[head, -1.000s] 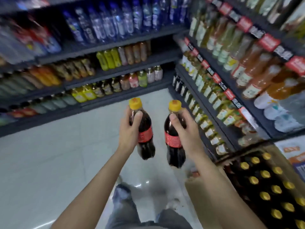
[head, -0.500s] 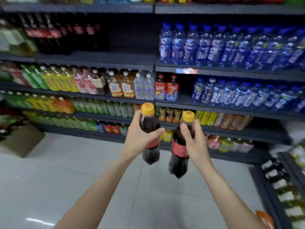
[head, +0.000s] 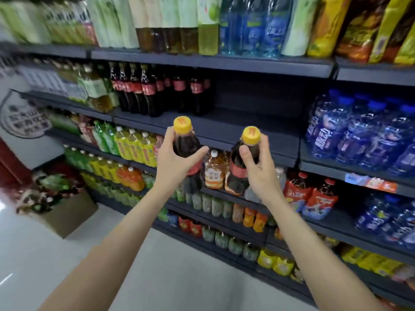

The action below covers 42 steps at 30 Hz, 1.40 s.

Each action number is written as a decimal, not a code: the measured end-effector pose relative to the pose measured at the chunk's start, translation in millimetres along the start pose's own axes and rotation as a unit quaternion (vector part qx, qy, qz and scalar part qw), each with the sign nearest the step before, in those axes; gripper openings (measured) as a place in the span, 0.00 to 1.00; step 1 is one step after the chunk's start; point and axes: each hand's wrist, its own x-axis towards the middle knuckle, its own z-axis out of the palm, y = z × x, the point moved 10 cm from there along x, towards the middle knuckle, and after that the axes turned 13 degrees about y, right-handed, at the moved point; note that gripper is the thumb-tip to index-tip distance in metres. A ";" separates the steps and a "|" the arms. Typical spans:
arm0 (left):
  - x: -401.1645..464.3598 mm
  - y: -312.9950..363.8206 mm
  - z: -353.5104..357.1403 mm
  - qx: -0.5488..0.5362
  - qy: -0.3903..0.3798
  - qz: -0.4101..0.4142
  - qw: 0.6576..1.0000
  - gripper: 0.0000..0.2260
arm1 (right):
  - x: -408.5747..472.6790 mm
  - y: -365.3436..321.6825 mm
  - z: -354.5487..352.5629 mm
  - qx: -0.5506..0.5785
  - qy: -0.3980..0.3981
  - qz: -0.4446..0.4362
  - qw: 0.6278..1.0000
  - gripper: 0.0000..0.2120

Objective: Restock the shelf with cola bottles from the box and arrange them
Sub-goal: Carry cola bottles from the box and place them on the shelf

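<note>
My left hand (head: 177, 163) grips a small cola bottle (head: 186, 142) with a yellow cap and red label, held upright. My right hand (head: 258, 169) grips a second cola bottle (head: 241, 167) of the same kind, tilted slightly left. Both bottles hang in front of a dark shelf (head: 235, 129). On that shelf stands a row of several cola bottles (head: 157, 90) at the left; the right part of the shelf is bare. The box is not in this view.
Blue water bottles (head: 359, 133) fill the shelf to the right. Green, yellow and orange drinks (head: 130, 147) line the lower shelves. A cardboard box of green bottles (head: 58, 198) sits on the floor at left. Pale floor tiles (head: 67, 254) lie below.
The view has swung left and up, closer to the cola shelf. Both hands have risen with their bottles toward the bare part of that shelf.
</note>
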 end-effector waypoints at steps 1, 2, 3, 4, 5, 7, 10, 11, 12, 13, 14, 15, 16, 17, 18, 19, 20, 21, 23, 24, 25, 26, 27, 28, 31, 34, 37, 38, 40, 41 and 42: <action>21.4 -10.6 3.3 0.002 0.003 0.001 1.000 0.21 | 21.7 4.7 11.8 0.000 0.009 -0.005 1.000 0.09; 43.2 -21.6 6.3 0.002 0.008 0.002 1.000 0.22 | 42.3 8.6 22.8 0.004 0.020 -0.012 1.000 0.09; 64.4 -32.8 9.4 -0.001 0.014 0.002 1.000 0.23 | 61.7 12.6 33.1 0.010 0.032 -0.018 0.999 0.08; 85.2 -44.0 13.0 -0.007 0.021 0.002 1.000 0.24 | 80.0 18.5 42.9 0.011 0.046 -0.024 0.999 0.08; 105.2 -55.9 17.5 -0.012 0.025 0.003 1.000 0.24 | 96.8 25.7 52.0 0.006 0.061 -0.029 0.998 0.08; 140.2 -79.3 29.9 -0.027 0.025 0.001 0.999 0.24 | 126.1 43.2 70.3 -0.005 0.087 -0.035 0.996 0.10; 182.9 -114.4 53.0 -0.054 0.019 -0.007 0.998 0.22 | 160.7 70.9 96.5 -0.027 0.123 -0.042 0.991 0.12; 193.6 -124.3 61.7 -0.063 0.015 -0.007 0.998 0.22 | 170.1 78.3 104.4 -0.036 0.132 -0.047 0.990 0.12; 203.6 -134.3 71.1 -0.070 0.008 -0.008 0.997 0.22 | 179.2 85.2 111.6 -0.044 0.141 -0.048 0.988 0.13; 212.3 -142.9 80.6 -0.077 -0.002 -0.011 0.997 0.22 | 187.8 92.7 117.8 -0.050 0.153 -0.042 0.986 0.14; 219.8 -150.6 89.3 -0.085 -0.011 -0.014 0.996 0.22 | 195.8 99.4 122.7 -0.053 0.164 -0.035 0.984 0.15; 226.9 -157.0 97.6 -0.094 -0.018 -0.017 0.995 0.22 | 203.5 105.8 126.5 -0.056 0.175 -0.028 0.983 0.16; 233.1 -162.3 105.6 -0.102 -0.025 -0.019 0.994 0.23 | 210.5 112.4 129.8 -0.061 0.185 -0.024 0.981 0.17; 238.3 -167.7 113.7 -0.108 -0.032 -0.022 0.993 0.23 | 216.3 119.0 133.0 -0.068 0.193 -0.019 0.979 0.17; 242.4 -172.6 121.6 -0.114 -0.040 -0.025 0.992 0.23 | 221.1 125.2 136.4 -0.077 0.198 -0.016 0.977 0.18; 245.3 -176.4 129.2 -0.116 -0.049 -0.027 0.992 0.24 | 224.9 131.6 139.5 -0.087 0.202 -0.012 0.975 0.18; 247.6 -181.1 136.7 -0.118 -0.056 -0.031 0.991 0.24 | 227.7 137.2 142.1 -0.099 0.208 -0.007 0.973 0.19; 249.6 -185.6 143.4 -0.120 -0.061 -0.035 0.990 0.24 | 230.8 142.1 143.8 -0.111 0.216 0.001 0.970 0.19; 252.5 -196.2 155.2 -0.124 -0.069 -0.045 0.989 0.24 | 238.2 148.0 145.2 -0.129 0.228 0.021 0.965 0.19; 253.2 -201.4 160.7 -0.123 -0.075 -0.048 0.988 0.25 | 241.9 149.1 145.0 -0.130 0.229 0.029 0.964 0.20; 253.7 -205.5 166.0 -0.119 -0.084 -0.047 0.988 0.26 | 245.5 150.7 144.6 -0.123 0.226 0.034 0.966 0.20; 254.6 -210.4 171.8 -0.115 -0.096 -0.046 0.988 0.27 | 248.2 151.1 144.6 -0.116 0.219 0.032 0.968 0.21; 255.4 -214.0 177.0 -0.113 -0.109 -0.047 0.986 0.28 | 250.1 151.6 144.6 -0.119 0.209 0.025 0.970 0.22; 256.5 -217.3 182.1 -0.116 -0.125 -0.049 0.984 0.29 | 250.9 153.3 145.1 -0.133 0.197 0.016 0.971 0.24; 258.8 -220.3 194.4 -0.125 -0.172 -0.018 0.977 0.33 | 253.7 168.4 141.7 -0.188 0.173 0.020 0.967 0.30; 252.9 -230.8 202.3 -0.101 -0.220 -0.003 0.970 0.42 | 251.9 185.8 135.9 -0.200 0.154 0.039 0.967 0.41; 239.5 -249.4 200.0 -0.047 -0.230 -0.002 0.972 0.48 | 238.5 204.5 131.7 -0.156 0.141 0.065 0.975 0.47; 233.3 -258.8 198.5 -0.008 -0.228 0.003 0.974 0.49 | 231.9 212.5 132.7 -0.162 0.127 0.075 0.976 0.48; 220.9 -278.9 194.7 0.073 -0.222 0.005 0.972 0.49 | 218.6 230.5 134.6 -0.186 0.098 0.096 0.973 0.46; 215.4 -287.2 192.0 0.100 -0.215 -0.007 0.971 0.47 | 212.7 240.3 134.8 -0.197 0.091 0.111 0.970 0.45; 211.7 -293.1 190.2 0.116 -0.207 -0.019 0.971 0.44 | 208.6 247.1 134.5 -0.208 0.088 0.120 0.967 0.43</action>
